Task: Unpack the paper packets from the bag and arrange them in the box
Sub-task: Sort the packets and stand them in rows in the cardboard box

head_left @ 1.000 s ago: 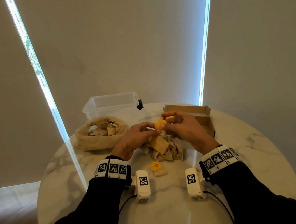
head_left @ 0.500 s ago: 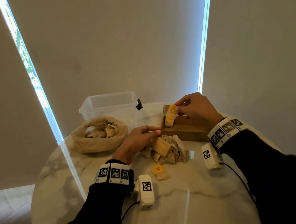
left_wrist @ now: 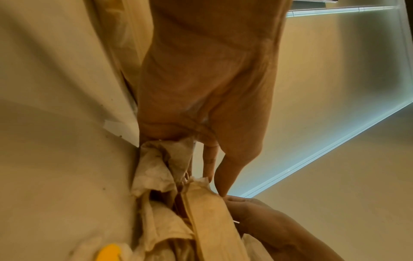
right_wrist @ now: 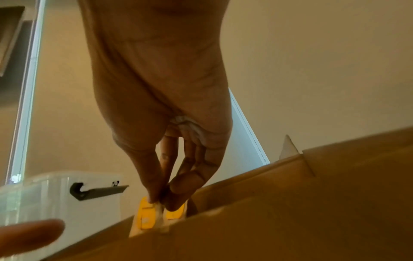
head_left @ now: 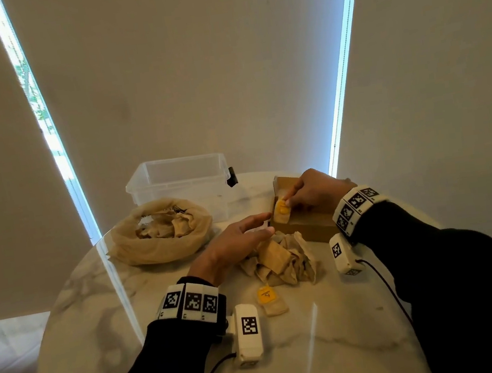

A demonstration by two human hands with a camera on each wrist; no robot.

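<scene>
My right hand [head_left: 287,201] pinches yellow-labelled paper packets [head_left: 282,212] between thumb and fingers, holding them upright at the left end of the brown cardboard box [head_left: 309,228]. In the right wrist view the packets [right_wrist: 146,216] sit partly below the box wall [right_wrist: 290,203]. My left hand [head_left: 267,224] is open with straight fingers, just above a loose pile of beige packets [head_left: 279,260] in front of the box. One packet with a yellow tag [head_left: 269,300] lies alone nearer to me. The beige mesh bag [head_left: 160,232] at the left holds more packets.
A clear plastic bin [head_left: 181,182] with a black latch stands behind the bag at the round marble table's [head_left: 291,352] far edge. Window blinds hang close behind the table.
My right hand carried the yellow-labelled packets from the table's middle to the box and lowered them into its left end. My left hand let go and stayed over the pile.
</scene>
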